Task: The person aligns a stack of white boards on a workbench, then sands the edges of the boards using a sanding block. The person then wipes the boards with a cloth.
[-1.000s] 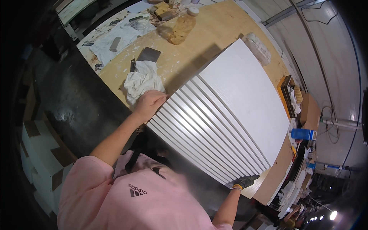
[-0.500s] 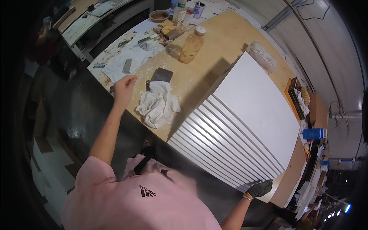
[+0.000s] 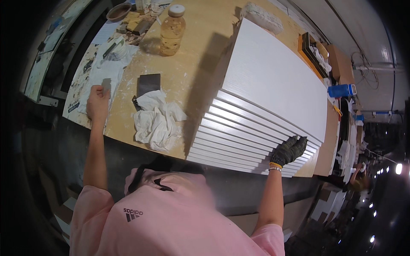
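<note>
My bare left hand [image 3: 98,104] is at the left of the workbench, its thumb and fingers closed around the lower end of a small flat grey piece [image 3: 106,83], which lies over a white cloth [image 3: 97,70]. In a dark knit glove, my right hand [image 3: 289,151] rests with fingers stretched out on the stepped front edges of a stack of white panels [image 3: 273,85]. The panels are fanned, each set back from the one below. Between my hands sit a crumpled white rag [image 3: 157,123] and a dark grey square pad [image 3: 149,83], partly under the rag.
A bottle of yellowish liquid [image 3: 173,32] stands behind the pad. A brown bowl [image 3: 118,12] and small blocks [image 3: 139,26] are at the far left. Behind the panels lies a wrapped white bundle [image 3: 261,18]; to their right are an open box [image 3: 314,55] and a blue bottle [image 3: 341,90].
My left hand has reached onto the cloth and closed on the grey piece. My right hand has moved from the stack's lower corner up onto the panel edges. The view has shifted.
</note>
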Demonstrator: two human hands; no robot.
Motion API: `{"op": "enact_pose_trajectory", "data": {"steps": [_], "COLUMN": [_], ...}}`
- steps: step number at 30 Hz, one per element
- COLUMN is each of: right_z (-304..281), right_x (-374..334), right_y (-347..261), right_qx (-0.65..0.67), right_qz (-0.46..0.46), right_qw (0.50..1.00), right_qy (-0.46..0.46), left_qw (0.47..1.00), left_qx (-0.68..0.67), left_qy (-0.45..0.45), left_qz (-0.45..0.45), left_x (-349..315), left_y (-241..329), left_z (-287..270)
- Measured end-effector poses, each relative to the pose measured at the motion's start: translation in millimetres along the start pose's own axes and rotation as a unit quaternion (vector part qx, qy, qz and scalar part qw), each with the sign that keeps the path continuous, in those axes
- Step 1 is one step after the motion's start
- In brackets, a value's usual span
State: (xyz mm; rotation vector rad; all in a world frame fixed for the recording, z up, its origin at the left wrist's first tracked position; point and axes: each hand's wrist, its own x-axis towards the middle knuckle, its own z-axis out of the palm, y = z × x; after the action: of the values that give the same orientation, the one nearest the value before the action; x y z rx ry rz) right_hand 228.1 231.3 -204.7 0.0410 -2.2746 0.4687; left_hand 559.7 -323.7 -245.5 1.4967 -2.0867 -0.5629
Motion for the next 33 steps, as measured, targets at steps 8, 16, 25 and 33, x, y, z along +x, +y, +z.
{"op": "enact_pose_trajectory", "data": {"steps": [8,16,25,33], "right_z": [-3,-3,-3,-5], "right_x": [-3,-3,-2,-2], "right_y": [3,-4,-8,-10], "right_qx": [-0.04,0.014,0.065,0.001], "right_qz": [-0.017,0.019,0.044,0.011], "right_qw": [0.999,1.0,0.997,1.0], "right_qy": [0.001,-0.01,-0.001,-0.025], "left_qw": [0.88,0.847,0.862,0.742], "left_qx": [-0.306,-0.289,-0.277,-0.525], "left_qy": [-0.264,-0.292,-0.27,-0.412], "left_qz": [0.25,0.337,0.329,-0.065], "left_x": [-109,-148,-158,-189], "left_y": [135,170,167,143], "left_z": [-22,-5,-6,10]}}
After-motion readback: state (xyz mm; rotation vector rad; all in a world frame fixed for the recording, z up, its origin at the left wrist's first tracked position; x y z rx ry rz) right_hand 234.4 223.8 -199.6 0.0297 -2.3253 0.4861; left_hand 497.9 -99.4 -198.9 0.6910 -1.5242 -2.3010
